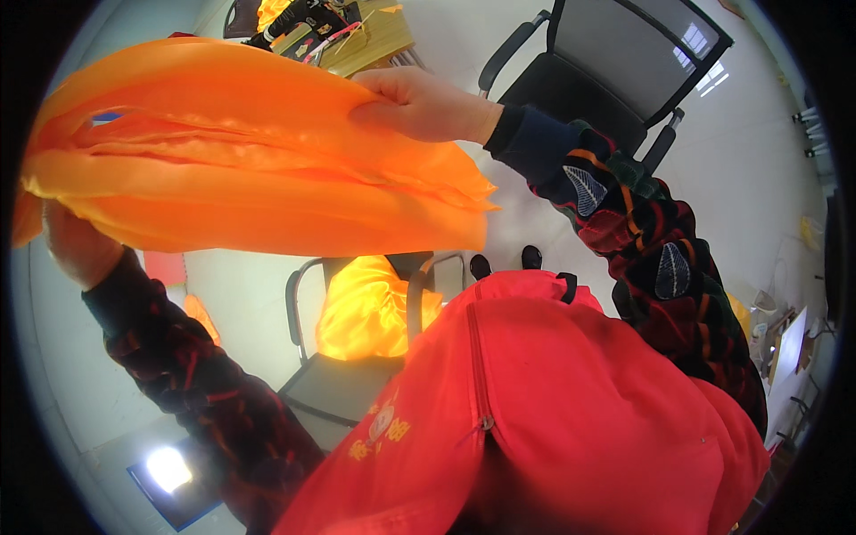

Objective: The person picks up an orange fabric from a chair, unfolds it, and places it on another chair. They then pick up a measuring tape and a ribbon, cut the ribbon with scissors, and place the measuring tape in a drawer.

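A long piece of shiny orange cloth (pixel 267 192) is stretched out in the air between my two hands, with loose folds and a gap along its middle. My left hand (pixel 78 242) is at the far left, under the cloth's left end; its fingers are mostly hidden by the fabric and appear closed on its edge. At the other end, my right hand (pixel 423 105) pinches the upper edge, thumb and fingers pressed together. The cloth's right end hangs free below that hand, with a frayed-looking corner.
A black mesh-backed armchair (pixel 580 89) stands at upper right. Below the cloth, another chair (pixel 343 392) bears a heap of yellow-orange satin (pixel 366 312). At the top, a wooden table (pixel 383 40) carries a dark machine-like object and small items. White floor lies between.
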The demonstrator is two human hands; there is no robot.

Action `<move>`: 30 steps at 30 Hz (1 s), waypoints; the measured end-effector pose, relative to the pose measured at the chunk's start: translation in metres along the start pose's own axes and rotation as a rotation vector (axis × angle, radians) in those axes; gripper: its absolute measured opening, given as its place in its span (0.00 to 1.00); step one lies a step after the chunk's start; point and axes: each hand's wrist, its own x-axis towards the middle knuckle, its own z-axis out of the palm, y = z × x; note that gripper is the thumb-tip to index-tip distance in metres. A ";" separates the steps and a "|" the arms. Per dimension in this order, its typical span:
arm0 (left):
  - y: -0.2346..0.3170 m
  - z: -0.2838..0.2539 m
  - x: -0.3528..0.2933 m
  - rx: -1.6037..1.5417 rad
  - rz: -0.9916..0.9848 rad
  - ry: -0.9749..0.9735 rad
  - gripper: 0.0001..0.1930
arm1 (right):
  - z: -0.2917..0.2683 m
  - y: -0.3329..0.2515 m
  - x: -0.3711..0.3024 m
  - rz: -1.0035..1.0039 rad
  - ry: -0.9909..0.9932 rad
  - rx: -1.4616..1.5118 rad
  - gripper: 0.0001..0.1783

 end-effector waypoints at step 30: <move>0.024 -0.055 -0.016 0.576 0.091 0.057 0.22 | 0.016 0.102 -0.127 0.250 -0.197 0.074 0.31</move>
